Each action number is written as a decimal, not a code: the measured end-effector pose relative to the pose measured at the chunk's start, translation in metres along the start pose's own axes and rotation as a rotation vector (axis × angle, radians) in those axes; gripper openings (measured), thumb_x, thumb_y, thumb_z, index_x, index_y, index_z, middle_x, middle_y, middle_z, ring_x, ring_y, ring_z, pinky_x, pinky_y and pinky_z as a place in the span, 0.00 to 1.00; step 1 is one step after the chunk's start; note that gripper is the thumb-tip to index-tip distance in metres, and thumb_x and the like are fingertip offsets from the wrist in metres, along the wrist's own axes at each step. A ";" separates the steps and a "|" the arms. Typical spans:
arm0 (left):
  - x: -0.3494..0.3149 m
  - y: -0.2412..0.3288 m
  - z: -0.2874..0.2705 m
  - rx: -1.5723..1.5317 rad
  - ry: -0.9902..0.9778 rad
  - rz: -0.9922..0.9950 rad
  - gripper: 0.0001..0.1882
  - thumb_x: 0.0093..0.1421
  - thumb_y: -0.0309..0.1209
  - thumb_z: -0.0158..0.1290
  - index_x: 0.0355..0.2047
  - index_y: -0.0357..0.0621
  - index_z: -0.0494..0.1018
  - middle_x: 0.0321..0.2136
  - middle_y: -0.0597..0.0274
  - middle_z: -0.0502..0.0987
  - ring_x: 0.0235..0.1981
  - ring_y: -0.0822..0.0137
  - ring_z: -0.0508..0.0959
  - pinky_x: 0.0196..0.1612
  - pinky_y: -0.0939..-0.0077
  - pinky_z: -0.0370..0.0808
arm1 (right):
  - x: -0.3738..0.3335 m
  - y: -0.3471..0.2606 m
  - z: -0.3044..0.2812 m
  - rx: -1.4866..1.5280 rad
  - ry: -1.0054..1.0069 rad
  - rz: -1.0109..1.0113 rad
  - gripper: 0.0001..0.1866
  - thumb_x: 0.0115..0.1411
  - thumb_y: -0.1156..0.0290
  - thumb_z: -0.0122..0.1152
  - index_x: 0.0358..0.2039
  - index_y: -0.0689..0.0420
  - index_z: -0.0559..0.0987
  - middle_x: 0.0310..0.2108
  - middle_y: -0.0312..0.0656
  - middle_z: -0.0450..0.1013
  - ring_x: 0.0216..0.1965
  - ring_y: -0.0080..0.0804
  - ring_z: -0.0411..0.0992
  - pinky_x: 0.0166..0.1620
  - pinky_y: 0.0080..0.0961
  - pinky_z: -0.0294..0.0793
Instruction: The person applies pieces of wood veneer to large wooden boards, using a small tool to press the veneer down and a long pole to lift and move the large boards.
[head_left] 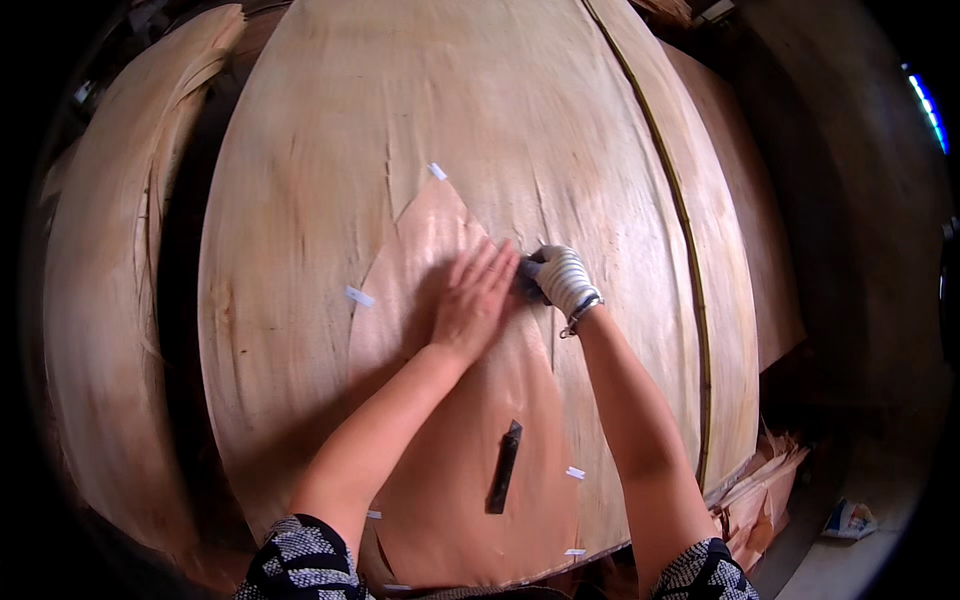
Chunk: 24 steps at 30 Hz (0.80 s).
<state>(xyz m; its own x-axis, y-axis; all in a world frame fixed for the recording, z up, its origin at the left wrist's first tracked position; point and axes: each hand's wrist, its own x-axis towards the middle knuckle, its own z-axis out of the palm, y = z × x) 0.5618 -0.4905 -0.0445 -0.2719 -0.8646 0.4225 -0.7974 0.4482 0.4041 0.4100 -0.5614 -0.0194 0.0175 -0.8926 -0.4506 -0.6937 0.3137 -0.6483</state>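
Note:
A pinkish, pointed piece of wood veneer (pixel 460 430) lies on a large pale veneer sheet (pixel 330 130). My bare left hand (pixel 472 305) rests flat on the piece, fingers stretched toward its right edge. Beside those fingertips, my right hand (pixel 562 278), in a striped glove with dark finger parts, is closed at that edge. What it holds, if anything, is hidden in the dark area under the fingers. A dark cutter knife (pixel 504 467) lies on the lower part of the piece. Short white tape strips (pixel 360 296) sit along its border, one at the tip (pixel 437 172).
A narrow dark gap (pixel 655 140) runs along the sheet's right side, with another veneer strip (pixel 715 260) beyond. To the left, across a dark opening, stands more veneer (pixel 100 260) with a split edge. Torn veneer scraps (pixel 765 495) and a small packet (pixel 850 520) lie lower right.

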 end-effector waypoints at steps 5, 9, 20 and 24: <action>0.001 0.004 0.011 -0.198 -0.069 -0.072 0.23 0.53 0.30 0.48 0.50 0.34 0.64 0.53 0.51 0.65 0.58 0.57 0.60 0.62 0.61 0.50 | 0.006 0.014 0.005 -0.141 -0.013 -0.124 0.12 0.49 0.67 0.57 0.30 0.64 0.77 0.27 0.55 0.74 0.29 0.46 0.74 0.33 0.35 0.73; 0.005 0.003 0.012 0.161 -0.118 0.036 0.22 0.50 0.28 0.45 0.47 0.32 0.66 0.46 0.50 0.69 0.54 0.53 0.64 0.62 0.59 0.50 | -0.002 -0.024 0.003 -0.749 0.123 -0.269 0.10 0.48 0.67 0.58 0.27 0.60 0.76 0.28 0.53 0.74 0.32 0.48 0.73 0.35 0.38 0.72; -0.034 -0.101 -0.053 0.124 0.231 -0.531 0.34 0.50 0.34 0.53 0.56 0.38 0.56 0.50 0.49 0.64 0.51 0.50 0.64 0.53 0.61 0.60 | 0.029 -0.106 0.092 0.153 -0.262 -0.167 0.11 0.52 0.67 0.59 0.30 0.63 0.77 0.21 0.44 0.75 0.20 0.28 0.73 0.24 0.26 0.71; -0.031 -0.096 -0.055 0.186 0.176 -0.587 0.31 0.51 0.37 0.52 0.55 0.44 0.59 0.52 0.54 0.62 0.51 0.54 0.63 0.53 0.60 0.59 | 0.044 -0.133 0.114 -0.223 -0.082 -0.265 0.19 0.48 0.59 0.62 0.31 0.64 0.78 0.29 0.53 0.75 0.34 0.45 0.74 0.40 0.31 0.72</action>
<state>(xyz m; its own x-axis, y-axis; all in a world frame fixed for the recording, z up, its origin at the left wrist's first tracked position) 0.6767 -0.4942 -0.0517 0.3184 -0.8970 0.3066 -0.8711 -0.1492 0.4679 0.5849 -0.6057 -0.0234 0.2697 -0.9015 -0.3383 -0.7973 -0.0121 -0.6035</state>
